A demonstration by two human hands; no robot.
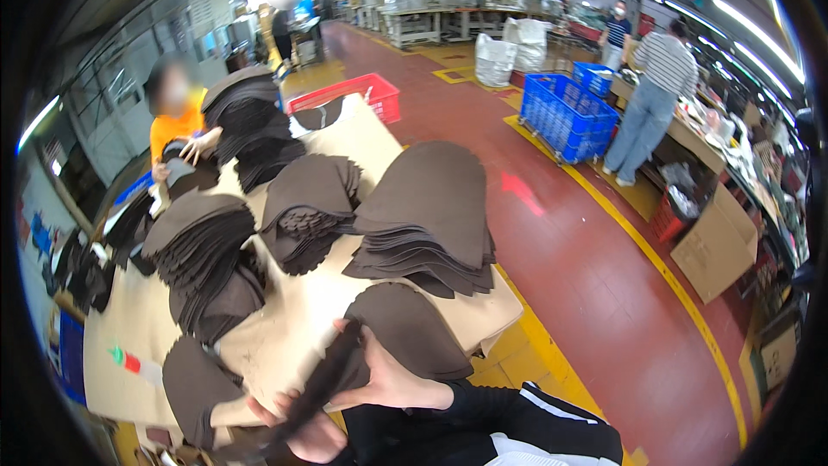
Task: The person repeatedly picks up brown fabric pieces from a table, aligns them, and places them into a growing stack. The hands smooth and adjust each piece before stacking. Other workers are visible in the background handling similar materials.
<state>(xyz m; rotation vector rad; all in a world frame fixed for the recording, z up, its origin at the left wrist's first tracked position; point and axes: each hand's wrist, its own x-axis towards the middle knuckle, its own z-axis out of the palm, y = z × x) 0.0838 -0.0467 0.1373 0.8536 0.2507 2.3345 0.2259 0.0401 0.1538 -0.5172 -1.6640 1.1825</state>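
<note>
Between my hands, tilted nearly edge-on and smeared by motion, is a dark brown cut piece [321, 375], soft-looking like sheet material. My right hand [392, 375] has its thumb and fingers closed on the upper part. Lower down, my left hand [312, 438] grips the other end, its fingers partly blurred. Just beyond my right hand lies a rounded brown piece [405, 328] on the table. Another rounded brown stack [198, 384] sits beside my left hand. Farther back are a fanned tall stack [427, 207], a smaller stack [310, 198] and a layered stack [203, 250].
The pale table [259, 345] bears a red-tipped bottle [134, 362] at left. Across it, a person in orange [177, 125] handles dark pieces. A red crate [379, 97] stands behind the table. Blue crates [565, 116] and a cardboard box [716, 242] are to the right.
</note>
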